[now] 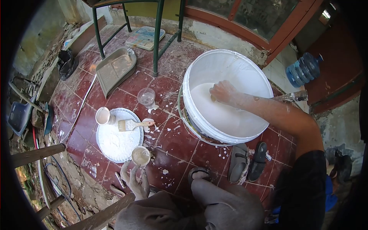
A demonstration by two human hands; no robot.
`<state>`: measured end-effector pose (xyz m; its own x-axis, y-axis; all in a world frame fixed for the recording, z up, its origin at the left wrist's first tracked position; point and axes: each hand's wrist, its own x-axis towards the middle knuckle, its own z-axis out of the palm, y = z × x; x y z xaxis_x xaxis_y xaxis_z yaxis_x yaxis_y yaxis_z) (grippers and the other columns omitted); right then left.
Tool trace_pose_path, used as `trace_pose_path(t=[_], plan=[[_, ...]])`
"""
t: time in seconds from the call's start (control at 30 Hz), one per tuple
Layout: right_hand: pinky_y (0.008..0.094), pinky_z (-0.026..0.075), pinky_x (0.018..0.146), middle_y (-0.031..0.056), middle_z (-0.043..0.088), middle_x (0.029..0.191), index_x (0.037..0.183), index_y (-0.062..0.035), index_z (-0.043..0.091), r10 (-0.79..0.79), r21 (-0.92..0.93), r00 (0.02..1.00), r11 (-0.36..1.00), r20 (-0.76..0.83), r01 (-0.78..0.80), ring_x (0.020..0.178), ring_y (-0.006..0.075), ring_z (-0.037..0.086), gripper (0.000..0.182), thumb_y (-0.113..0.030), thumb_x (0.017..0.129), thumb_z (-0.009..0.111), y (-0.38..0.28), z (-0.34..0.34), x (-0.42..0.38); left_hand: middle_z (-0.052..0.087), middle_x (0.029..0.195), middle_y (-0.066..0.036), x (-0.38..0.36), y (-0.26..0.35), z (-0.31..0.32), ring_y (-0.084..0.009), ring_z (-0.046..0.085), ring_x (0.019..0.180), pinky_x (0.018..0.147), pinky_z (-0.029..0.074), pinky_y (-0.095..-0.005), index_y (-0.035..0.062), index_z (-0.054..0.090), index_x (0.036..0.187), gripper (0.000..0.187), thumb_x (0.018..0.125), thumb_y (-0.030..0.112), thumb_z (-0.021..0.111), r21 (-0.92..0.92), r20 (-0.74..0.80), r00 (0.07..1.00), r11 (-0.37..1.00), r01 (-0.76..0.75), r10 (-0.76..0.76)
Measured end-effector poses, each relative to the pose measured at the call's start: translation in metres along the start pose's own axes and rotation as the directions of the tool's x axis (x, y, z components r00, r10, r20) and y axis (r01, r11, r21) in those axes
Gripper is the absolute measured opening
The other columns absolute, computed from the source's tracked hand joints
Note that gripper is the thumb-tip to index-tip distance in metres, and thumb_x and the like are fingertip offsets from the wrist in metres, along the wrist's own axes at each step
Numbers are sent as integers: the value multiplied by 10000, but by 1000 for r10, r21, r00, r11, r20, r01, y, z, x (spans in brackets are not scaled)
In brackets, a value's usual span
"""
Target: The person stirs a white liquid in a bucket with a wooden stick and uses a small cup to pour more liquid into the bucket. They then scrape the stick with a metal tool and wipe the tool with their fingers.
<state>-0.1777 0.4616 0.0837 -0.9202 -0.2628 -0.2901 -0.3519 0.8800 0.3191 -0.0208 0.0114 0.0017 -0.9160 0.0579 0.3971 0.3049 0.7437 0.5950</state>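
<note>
My right hand (pixel 224 92) is inside the large white bucket (pixel 191 73), its fingers closed just over the white liquid (pixel 226 115); what they hold is mostly hidden. Down at the lower left, my left hand (pixel 135 180), coated in pale residue, has its fingers curved up around the base of a small cup (pixel 141 156). Beside that cup lies a round white lid (pixel 117 147) covered in white material. A brush (pixel 132 125) with a wooden handle rests across the lid, and another small cup (pixel 102 115) sits at its upper left edge.
Above the lid, a clear cup (pixel 146 97) stands on the red tiles. A dustpan (pixel 115 71), a green-legged chair (pixel 158 38) and a plastic box (pixel 145 37) are farther back. Sandals (pixel 238 163) lie below the bucket; a blue water bottle (pixel 303 69) is at right.
</note>
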Motion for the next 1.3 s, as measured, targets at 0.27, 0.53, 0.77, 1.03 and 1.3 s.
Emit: trace_pose_path(t=[0.27,0.53,0.77,1.03,1.3], plan=[[426,535,628,152,689,788,783,-72,711,-109,204,990,971,-94,126,755,322,695,134,-203,773,684,-1,0,-9,537,1264,-165,48,17,6,-340,480,1208,990,373,-455,53,658,1038,221,821,92,673,-6,53,997,999,-54,54],[341,516,529,82,649,702,826,-37,640,-165,-184,923,977,-348,105,626,214,675,93,-106,764,634,-2,-70,-47,642,1001,-56,202,139,0,-264,575,1056,924,393,-408,71,674,980,233,755,75,735,-224,-35,805,780,-584,592],[285,531,586,29,626,734,1006,18,651,-235,-195,804,969,-546,150,630,150,639,313,-106,719,642,-12,-102,-115,646,1021,-33,251,219,35,-246,562,1024,944,379,-388,114,700,1034,289,759,184,758,-288,167,512,538,-792,843],[257,530,597,30,617,759,890,-37,664,-312,-227,536,949,-785,220,692,133,637,203,-104,698,677,-13,-100,-149,564,1234,-33,259,256,48,-257,452,1231,1055,298,-468,186,698,1127,358,793,298,760,-419,388,271,431,-799,881],[275,564,671,60,686,897,805,-58,665,-302,-232,466,951,-832,203,757,146,662,137,-124,694,709,-18,-101,-156,549,1235,-17,253,266,53,-275,384,1297,1086,262,-536,185,728,1049,272,824,339,723,-409,422,196,379,-830,885]])
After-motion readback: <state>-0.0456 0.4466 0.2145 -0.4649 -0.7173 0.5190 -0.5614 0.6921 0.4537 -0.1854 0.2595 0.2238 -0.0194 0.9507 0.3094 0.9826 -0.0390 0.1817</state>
